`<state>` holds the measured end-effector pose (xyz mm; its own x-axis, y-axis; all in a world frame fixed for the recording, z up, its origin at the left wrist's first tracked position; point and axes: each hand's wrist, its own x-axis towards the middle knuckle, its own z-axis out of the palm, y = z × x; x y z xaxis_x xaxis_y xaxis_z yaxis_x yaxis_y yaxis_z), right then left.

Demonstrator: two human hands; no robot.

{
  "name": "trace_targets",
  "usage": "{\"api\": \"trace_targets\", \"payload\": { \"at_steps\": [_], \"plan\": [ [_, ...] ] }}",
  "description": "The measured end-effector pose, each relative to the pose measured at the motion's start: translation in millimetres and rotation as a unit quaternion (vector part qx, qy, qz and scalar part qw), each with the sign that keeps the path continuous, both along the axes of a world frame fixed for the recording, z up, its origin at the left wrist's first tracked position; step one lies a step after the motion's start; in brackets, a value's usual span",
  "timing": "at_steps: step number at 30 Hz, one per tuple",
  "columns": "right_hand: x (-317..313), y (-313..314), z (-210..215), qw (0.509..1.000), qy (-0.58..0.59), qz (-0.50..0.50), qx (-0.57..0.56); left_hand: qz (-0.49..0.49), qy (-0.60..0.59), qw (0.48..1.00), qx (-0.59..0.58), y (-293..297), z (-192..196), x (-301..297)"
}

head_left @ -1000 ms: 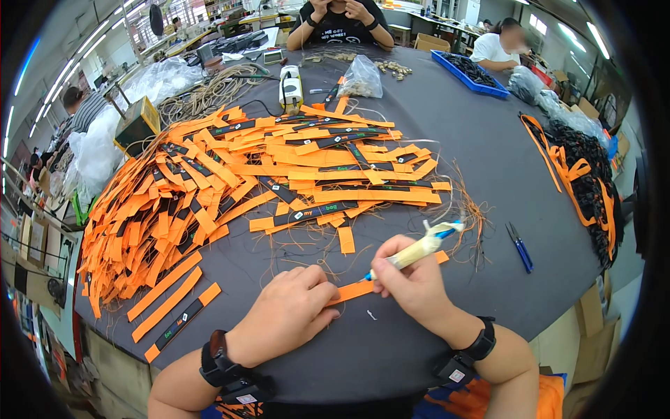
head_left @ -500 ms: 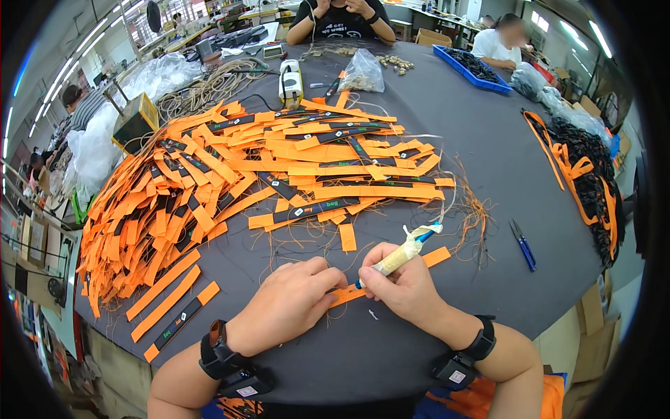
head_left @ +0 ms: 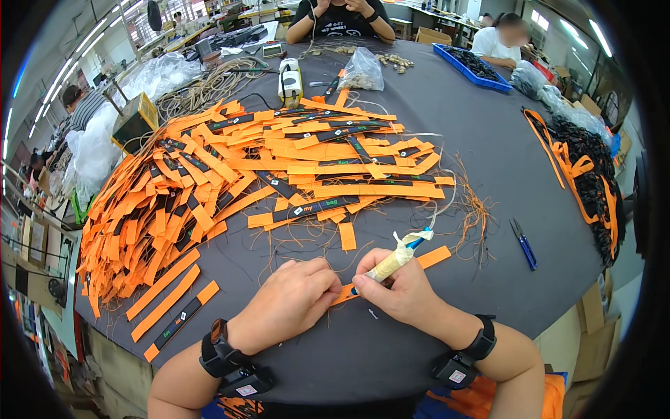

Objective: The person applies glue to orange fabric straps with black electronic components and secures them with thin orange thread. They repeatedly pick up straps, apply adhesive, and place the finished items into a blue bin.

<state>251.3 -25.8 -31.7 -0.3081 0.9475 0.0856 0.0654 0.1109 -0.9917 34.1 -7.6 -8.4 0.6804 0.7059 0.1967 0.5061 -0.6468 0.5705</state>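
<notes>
One orange strip (head_left: 391, 274) lies flat on the grey table (head_left: 447, 126) right in front of us, its near end pinned under both hands and its far end pointing up and to the right. Our right hand (head_left: 399, 293) pinches a tape-wrapped tool (head_left: 395, 257) with a blue tip, fingers closed round its lower end, the point set down on the strip's near end. Our left hand (head_left: 293, 302) rests knuckles-up beside it, fingertips pressed together on that same end, the two hands touching. To work well here, we judge the left fingers should keep the strip flat and taut while the tool stays steeply angled and close to its tip for control. Both wrists, each with a black band, come in low from the lower edge, forearms angled inward. Beyond the strip spreads a big pile of orange strips (head_left: 230, 181), loose threads (head_left: 474, 209) to the right of it, and blue snips (head_left: 522, 241) further right. Other people sit at the far side.
</notes>
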Motion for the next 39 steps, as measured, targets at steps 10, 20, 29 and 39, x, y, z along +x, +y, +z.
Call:
{"api": "trace_targets", "payload": {
  "at_steps": [10, 20, 29, 39],
  "plan": [
    [1, 0, 1, 0.999, -0.032, 0.009, 0.02, 0.003, -0.016, 1.0, 0.014, -2, -3, 2],
    [1, 0, 2, 0.999, -0.042, 0.011, 0.026, 0.008, -0.014, 1.0, 0.005, -3, -1, 2],
    [-1, 0, 0, 0.998, 0.033, -0.028, -0.037, 0.163, -0.008, 0.987, 0.005, 5, 4, -12],
    [-2, 1, 6, 0.998, 0.018, -0.06, -0.015, 0.057, 0.037, 0.998, -0.014, 0, 8, -2]
  ]
}}
